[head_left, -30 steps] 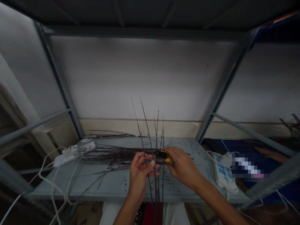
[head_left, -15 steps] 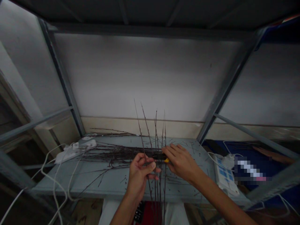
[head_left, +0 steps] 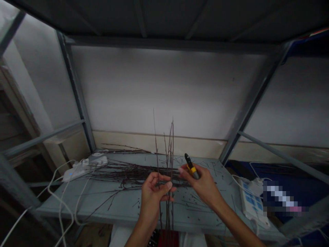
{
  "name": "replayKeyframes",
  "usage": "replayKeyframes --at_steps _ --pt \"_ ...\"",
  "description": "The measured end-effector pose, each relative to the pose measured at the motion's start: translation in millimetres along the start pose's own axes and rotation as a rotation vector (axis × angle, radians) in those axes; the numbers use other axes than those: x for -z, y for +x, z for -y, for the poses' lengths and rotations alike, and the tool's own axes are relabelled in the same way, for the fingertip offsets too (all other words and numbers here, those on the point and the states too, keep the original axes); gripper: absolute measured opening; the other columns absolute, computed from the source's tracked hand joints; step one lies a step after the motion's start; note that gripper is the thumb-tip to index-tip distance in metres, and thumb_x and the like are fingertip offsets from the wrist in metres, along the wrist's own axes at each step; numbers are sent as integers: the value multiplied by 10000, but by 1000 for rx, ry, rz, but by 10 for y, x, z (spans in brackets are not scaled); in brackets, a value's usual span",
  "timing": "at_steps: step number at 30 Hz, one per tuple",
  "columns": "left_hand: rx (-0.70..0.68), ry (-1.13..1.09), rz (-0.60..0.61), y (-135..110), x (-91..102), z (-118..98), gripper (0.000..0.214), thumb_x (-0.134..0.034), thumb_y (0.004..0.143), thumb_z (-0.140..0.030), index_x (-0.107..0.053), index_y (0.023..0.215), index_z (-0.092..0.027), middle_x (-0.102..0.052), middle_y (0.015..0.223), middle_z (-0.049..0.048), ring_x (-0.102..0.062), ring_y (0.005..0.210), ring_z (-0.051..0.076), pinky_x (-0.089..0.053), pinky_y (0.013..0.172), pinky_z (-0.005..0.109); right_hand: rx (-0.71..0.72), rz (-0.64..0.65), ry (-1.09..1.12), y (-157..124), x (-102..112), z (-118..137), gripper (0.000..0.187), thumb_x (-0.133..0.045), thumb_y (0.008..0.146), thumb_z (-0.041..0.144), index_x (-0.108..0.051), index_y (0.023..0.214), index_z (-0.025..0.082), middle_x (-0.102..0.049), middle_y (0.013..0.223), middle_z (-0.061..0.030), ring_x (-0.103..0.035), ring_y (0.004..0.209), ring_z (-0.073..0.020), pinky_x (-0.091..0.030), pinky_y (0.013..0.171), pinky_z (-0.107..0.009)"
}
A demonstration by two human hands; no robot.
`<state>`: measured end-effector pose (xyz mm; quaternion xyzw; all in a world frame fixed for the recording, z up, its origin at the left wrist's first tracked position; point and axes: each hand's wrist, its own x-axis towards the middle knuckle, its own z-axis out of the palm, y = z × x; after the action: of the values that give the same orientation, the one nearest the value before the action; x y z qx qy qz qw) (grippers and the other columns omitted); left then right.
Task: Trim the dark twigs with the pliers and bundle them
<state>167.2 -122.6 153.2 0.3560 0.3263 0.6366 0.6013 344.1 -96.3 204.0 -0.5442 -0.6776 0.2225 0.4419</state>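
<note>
Several thin dark twigs (head_left: 168,157) stand nearly upright in my left hand (head_left: 155,192), pinched between thumb and fingers. Their lower ends run down past the table's front edge. To the right of them, my right hand (head_left: 203,181) is closed around a small black-and-yellow hand tool (head_left: 190,164). Its dark end points up and away; its exact kind is hard to make out. Behind both hands lies a heap of dark twigs (head_left: 128,173), sideways across the grey-blue table (head_left: 123,209).
A white power strip (head_left: 84,168) with trailing cables (head_left: 60,202) is at the left. Another power strip (head_left: 253,202) rests at the right. Short twig bits (head_left: 197,200) litter the tabletop. Metal posts (head_left: 74,92) frame both sides, beneath a dark overhead panel (head_left: 164,17).
My right hand has drawn back from the twigs, exposing more of the tool. The upright twigs in my left hand are closer together. The view has tilted slightly upward.
</note>
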Motion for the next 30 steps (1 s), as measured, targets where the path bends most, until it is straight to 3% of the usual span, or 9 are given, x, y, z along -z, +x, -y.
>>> replayKeyframes --at_steps 4,9,12,20,26,30 --pt "1 12 17 -44 -41 3 358 -861 719 -290 -557 876 -183 -712 1064 77 -754 735 238 -609 498 285 -76 9 186 12 -38 178 379 -760 752 517 -712 945 195 -760 879 -67 -695 763 -244 -513 615 -309" --pt "2 10 38 -79 -50 40 357 -865 714 -319 -573 863 -177 -718 1025 73 -748 733 234 -627 540 320 -64 49 269 32 -66 306 306 -689 828 485 -694 907 189 -731 753 -45 -641 626 -196 -440 513 -276" --pt "5 0 42 -85 -56 33 374 -878 690 -335 -572 834 -173 -719 993 66 -735 709 225 -628 531 333 -50 69 309 27 -41 361 332 -693 831 498 -690 938 184 -678 665 -15 -631 650 -199 -444 546 -278" --pt "8 -1 28 -97 -106 -15 408 -896 655 -371 -584 824 -170 -711 970 79 -722 694 229 -616 525 340 8 77 238 25 2 385 267 -696 842 458 -678 926 205 -689 831 -15 -617 769 -198 -468 671 -284" --pt "-61 19 97 -51 -124 -52 291 -824 766 -369 -629 838 -166 -699 917 64 -717 859 239 -623 751 378 43 88 236 -21 -13 380 224 -669 859 412 -667 912 194 -696 840 -23 -646 811 -217 -486 745 -304" --pt "-68 13 110 27 -185 -72 298 -837 748 -359 -636 846 -164 -706 869 65 -711 812 240 -625 689 368 62 86 231 -26 -38 378 221 -642 876 409 -662 921 194 -689 853 -22 -636 821 -217 -490 759 -308"
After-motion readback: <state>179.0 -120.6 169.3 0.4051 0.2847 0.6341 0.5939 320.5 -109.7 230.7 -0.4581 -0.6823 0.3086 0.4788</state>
